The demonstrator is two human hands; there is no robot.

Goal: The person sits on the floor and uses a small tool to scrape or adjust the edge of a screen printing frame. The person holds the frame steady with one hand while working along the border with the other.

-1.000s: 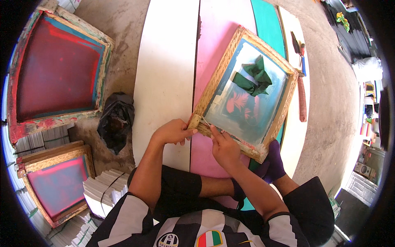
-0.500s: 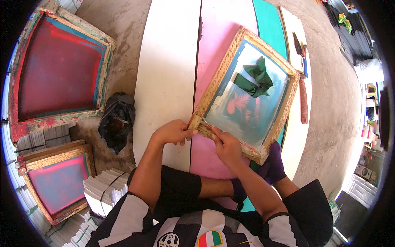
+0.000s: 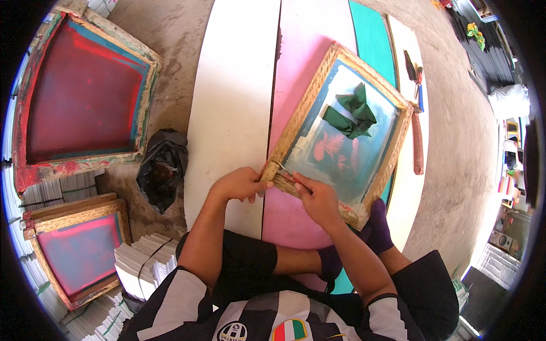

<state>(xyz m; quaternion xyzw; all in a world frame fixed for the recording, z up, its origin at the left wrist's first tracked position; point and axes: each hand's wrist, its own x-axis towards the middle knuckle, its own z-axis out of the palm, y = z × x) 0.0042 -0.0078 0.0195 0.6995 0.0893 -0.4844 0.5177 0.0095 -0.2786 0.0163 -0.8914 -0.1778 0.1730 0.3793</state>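
Observation:
A wooden screen-printing frame [image 3: 307,94] lies tilted on the striped boards, its mesh pale blue with a faint pink leaf pattern. On the mesh rests a crumpled dark green cloth [image 3: 354,113]. My left hand [image 3: 242,184] is closed on the frame's near left corner, thumb along the wood and fingers curled beneath. In my right hand [image 3: 317,196] is a slim red-handled tool [image 3: 292,177] with a thin metal end. That end meets the frame's inner edge by the same corner; its exact kind is too small to tell. My purple-socked foot [image 3: 377,227] is beside the near right corner.
Right of the frame lie small hand tools [image 3: 418,85] and a brown rod [image 3: 418,145]. On the left are a red-stained screen frame [image 3: 85,96], a smaller pink-and-grey frame [image 3: 79,250], a black plastic bag [image 3: 162,170] and tied stacks of white sheets [image 3: 145,261].
My right hand has shifted slightly and the tool's angle has changed, showing more of its red handle. The left hand keeps its hold on the corner.

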